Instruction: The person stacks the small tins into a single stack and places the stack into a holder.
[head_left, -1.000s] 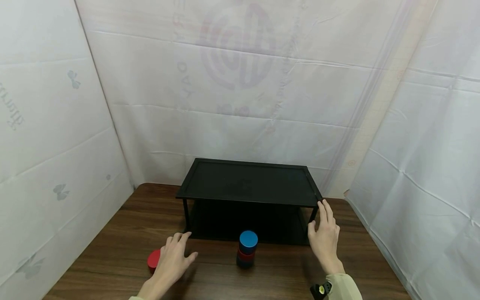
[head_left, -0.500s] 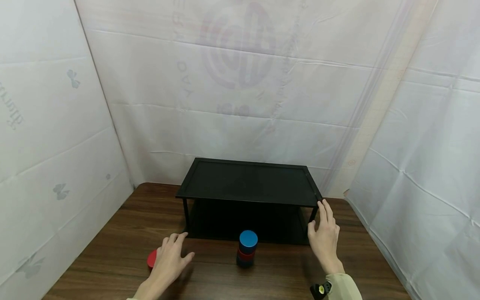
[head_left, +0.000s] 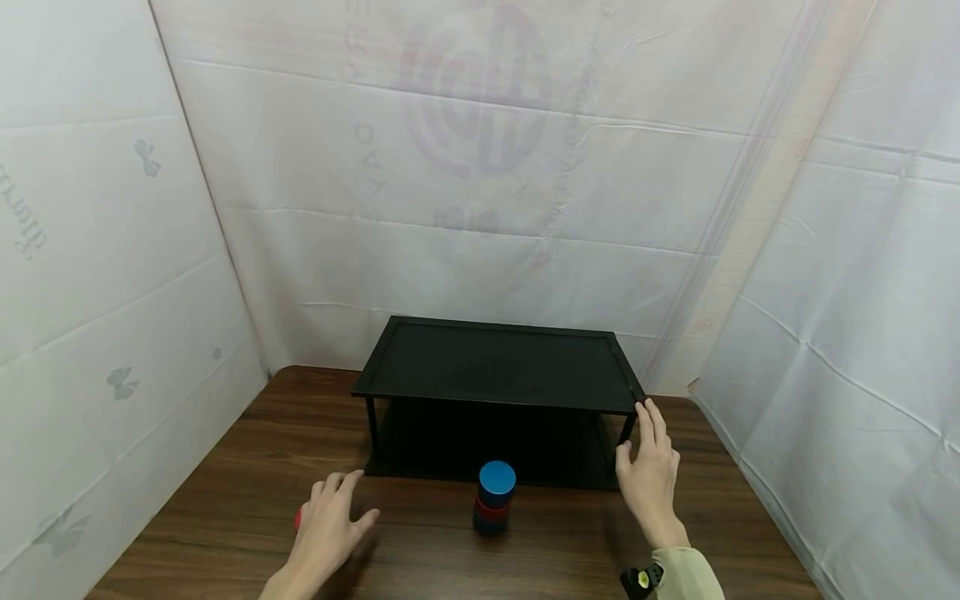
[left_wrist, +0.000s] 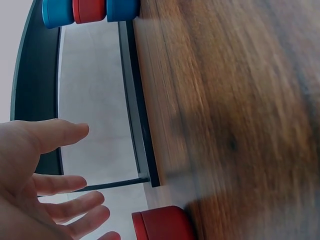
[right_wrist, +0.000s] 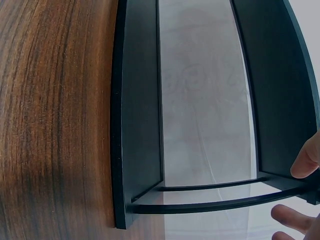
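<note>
A black two-tier shelf rack [head_left: 495, 362] stands on the wooden table. In front of it rises a stack of blue, red and blue round blocks [head_left: 496, 492], also along the top of the left wrist view. My left hand [head_left: 324, 529] hovers left of the stack with fingers spread and holds nothing. It hides most of a red round block [head_left: 297, 518], which shows better in the left wrist view as a red cylinder [left_wrist: 165, 223] beyond the fingers. My right hand [head_left: 649, 475] is at the rack's front right corner, fingers extended by the upper edge; contact is hard to tell.
The wooden table [head_left: 247, 467] extends on both sides of the rack. White sheeting [head_left: 480, 167] hangs behind and along both sides. A side bar [right_wrist: 220, 205] joins the rack's two tiers in the right wrist view.
My left hand has drifted left and slightly toward me, covering more of the red block. My right hand, the rack and the stack have stayed in place.
</note>
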